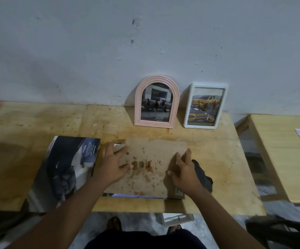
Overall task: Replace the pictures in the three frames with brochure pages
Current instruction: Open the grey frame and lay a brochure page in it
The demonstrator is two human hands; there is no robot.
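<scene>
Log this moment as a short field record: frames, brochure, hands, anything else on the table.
pink arched frame: upright against the wall, shows a dark car page
white rectangular frame: upright to its right, shows a yellow car page
third frame: face down on the wooden table, stained brown backing board up
left hand: flat on the backing's left side
right hand: fingers on the backing's right edge
brochure: lying to the left, overhanging the table's near edge
dark cloth: beside the right hand
</scene>
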